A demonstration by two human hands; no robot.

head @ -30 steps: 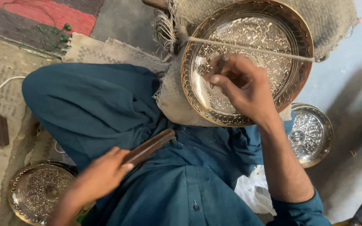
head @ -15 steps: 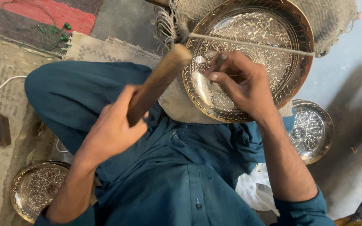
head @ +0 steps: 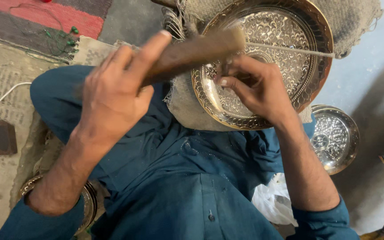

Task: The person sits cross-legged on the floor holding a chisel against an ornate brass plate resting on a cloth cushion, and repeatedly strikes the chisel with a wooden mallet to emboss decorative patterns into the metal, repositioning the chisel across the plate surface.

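We see the left hand [head: 112, 95] raised over the lap, fingers wrapped around one end of a wooden bar [head: 192, 53]. The index finger lies straight along the top of the bar. The bar tilts up to the right, and its far end sits over the left part of the tray [head: 307, 66], close above the right hand; we cannot tell whether it touches anything there.

We see the right hand [head: 256, 86] resting on the engraved face of the tray, fingers drawn together around a thin dark tool that is mostly hidden. The thumb points left. We cannot tell what kind of tool it is or where its tip meets the metal.

The tray is round, brass-coloured, with a dense floral pattern and a raised rim. It leans on a burlap pad [head: 187, 111] in front of the person's knees. A thin pale cord [head: 298, 50] runs across the tray's upper half.

A second tray [head: 336, 138], smaller and silvery, lies on the floor to the right, partly behind the right forearm. A third tray [head: 85, 204] shows at lower left, largely covered by the left forearm. A small dark block [head: 3, 137] lies on the mat at far left. A white bag [head: 274, 202] sits beside the right elbow.
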